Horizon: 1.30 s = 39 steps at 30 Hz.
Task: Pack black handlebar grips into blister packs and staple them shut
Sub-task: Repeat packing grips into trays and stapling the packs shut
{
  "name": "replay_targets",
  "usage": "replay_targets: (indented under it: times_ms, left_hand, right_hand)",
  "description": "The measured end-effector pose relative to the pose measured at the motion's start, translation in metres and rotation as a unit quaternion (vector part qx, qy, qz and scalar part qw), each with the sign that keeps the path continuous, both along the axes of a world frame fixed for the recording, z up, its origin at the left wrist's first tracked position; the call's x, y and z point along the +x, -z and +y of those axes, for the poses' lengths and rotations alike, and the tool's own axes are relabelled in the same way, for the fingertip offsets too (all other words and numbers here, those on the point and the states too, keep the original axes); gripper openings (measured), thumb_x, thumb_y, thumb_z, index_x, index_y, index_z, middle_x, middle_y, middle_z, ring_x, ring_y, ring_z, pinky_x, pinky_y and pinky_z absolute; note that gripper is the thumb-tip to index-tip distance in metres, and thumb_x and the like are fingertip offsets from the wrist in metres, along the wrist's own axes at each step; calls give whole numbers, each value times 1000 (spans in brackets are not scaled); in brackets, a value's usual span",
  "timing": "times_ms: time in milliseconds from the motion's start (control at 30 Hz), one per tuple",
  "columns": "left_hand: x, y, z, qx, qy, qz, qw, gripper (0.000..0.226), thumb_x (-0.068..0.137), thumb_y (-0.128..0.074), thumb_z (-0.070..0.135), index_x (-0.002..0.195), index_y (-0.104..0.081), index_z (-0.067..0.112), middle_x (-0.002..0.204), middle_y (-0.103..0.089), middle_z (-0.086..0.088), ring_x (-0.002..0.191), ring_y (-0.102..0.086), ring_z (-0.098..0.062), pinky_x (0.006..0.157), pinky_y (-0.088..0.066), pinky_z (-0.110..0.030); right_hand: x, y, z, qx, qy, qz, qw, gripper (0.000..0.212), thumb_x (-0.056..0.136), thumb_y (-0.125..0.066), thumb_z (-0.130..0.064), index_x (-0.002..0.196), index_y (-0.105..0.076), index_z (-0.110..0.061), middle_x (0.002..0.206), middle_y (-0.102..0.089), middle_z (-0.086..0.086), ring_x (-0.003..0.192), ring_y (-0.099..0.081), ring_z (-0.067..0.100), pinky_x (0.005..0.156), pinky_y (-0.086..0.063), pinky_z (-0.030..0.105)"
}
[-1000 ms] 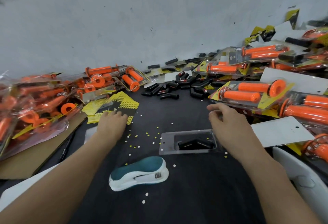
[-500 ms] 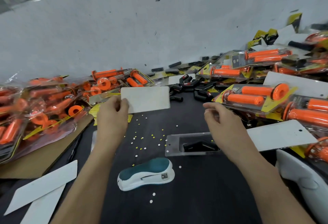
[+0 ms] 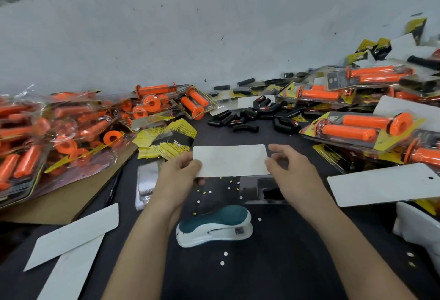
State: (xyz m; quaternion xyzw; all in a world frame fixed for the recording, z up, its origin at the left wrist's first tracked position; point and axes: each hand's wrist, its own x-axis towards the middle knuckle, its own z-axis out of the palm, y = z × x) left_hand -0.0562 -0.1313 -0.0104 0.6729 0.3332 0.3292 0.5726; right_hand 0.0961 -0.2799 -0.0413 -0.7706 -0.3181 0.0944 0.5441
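No lettering can be read for certain. Some loose black grips (image 3: 262,109) at upper middle of the frame carry small red-and-white marks, too small to make out. A yellow-and-black card (image 3: 178,142) left of centre bears pale upside-down lettering, blurred. A dark label (image 3: 338,81) on an upper-right blister pack (image 3: 371,76) shows tiny illegible print.

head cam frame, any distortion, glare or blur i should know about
Head view: the wide-angle lens bows the wall base and the table edges. Head view, far left: the orange grip packs look soft and smeared, with sheen on their plastic. Head view, middle: the white card and stapler are crisp. Head view overall: the light is flat and shadows are faint.
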Motion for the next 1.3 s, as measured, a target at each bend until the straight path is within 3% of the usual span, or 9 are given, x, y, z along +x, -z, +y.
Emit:
replay_targets:
  times_ms: [167, 333, 467, 567, 700, 833, 1000, 1133, 1300]
  left_hand:
    - [-4, 4, 8, -31, -27, 19, 999, 28, 96, -46, 4, 92, -73, 12, 86, -71, -7, 63, -53, -16, 59, -45, -28]
    - [-6, 12, 13, -34, -63, 71, 995, 29, 94, -44, 7, 82, -69, 2, 69, -61, -9, 53, -52, -19, 57, -47, -29]
    - [-6, 16, 20, 167, -86, 206, 960, 41, 97, -38, 4, 106, -75, 20, 94, -71, 2, 81, -63, -19, 68, -49, -28]
    - [-8, 20, 23, 231, -107, 254, 933, 36, 101, -42, 11, 123, -69, 20, 117, -70, 0, 102, -63, -22, 80, -45, -28]
    - [-6, 22, 21, 265, -139, 274, 914, 26, 102, -45, 27, 105, -70, 18, 102, -72, -3, 84, -61, -20, 67, -44, -32]
    - [-1, 13, 18, 72, -56, 117, 989, 38, 103, -44, 40, 96, -68, 11, 80, -73, -9, 66, -67, -27, 61, -54, -36]
    - [6, 10, 11, -44, 2, 2, 999, 19, 101, -51, 12, 114, -64, 9, 80, -69, -1, 57, -60, -8, 52, -50, -23]
    - [2, 7, 21, 45, -100, 97, 989, 29, 99, -40, 12, 80, -60, 3, 62, -51, -7, 54, -49, -19, 54, -43, -28]
    - [3, 10, 21, 169, -126, 225, 951, 30, 96, -39, 12, 89, -64, -1, 78, -63, -21, 70, -49, -28, 62, -36, -32]
  right_hand:
    - [-7, 1, 7, 5, -30, 30, 999, 32, 99, -57, -22, 126, -56, -40, 102, -56, -22, 73, -65, 7, 49, -42, 5]
    - [-8, 1, 9, 51, -56, 81, 994, 31, 98, -58, -14, 117, -64, -39, 106, -60, -15, 57, -63, -1, 48, -45, 8]
    - [-7, 1, 7, 64, -46, 94, 992, 32, 98, -58, -13, 117, -66, -36, 106, -61, -13, 57, -64, 0, 50, -47, 10]
    - [-7, 0, 6, 64, -37, 89, 993, 32, 98, -58, -13, 117, -66, -37, 106, -62, -14, 58, -64, 0, 54, -50, 12]
    - [-5, -1, 2, 70, -25, 80, 994, 31, 97, -59, -15, 113, -66, -41, 105, -63, -15, 63, -67, 2, 65, -50, 22]
    - [-4, -3, -1, 90, -12, 82, 992, 30, 98, -60, -14, 114, -66, -39, 107, -63, -13, 63, -66, -1, 67, -48, 22]
    - [-2, -8, -6, 112, -21, 79, 990, 26, 99, -59, -19, 116, -64, -38, 106, -66, -9, 72, -69, 3, 77, -54, 26]
    - [4, -4, -16, 43, 1, -40, 998, 27, 101, -53, -31, 127, -58, -38, 107, -63, -17, 97, -62, 0, 82, -47, 20]
    - [-3, 11, -19, -141, -25, -209, 967, 30, 101, -50, -33, 129, -61, -32, 125, -56, -10, 113, -53, 13, 96, -40, 29]
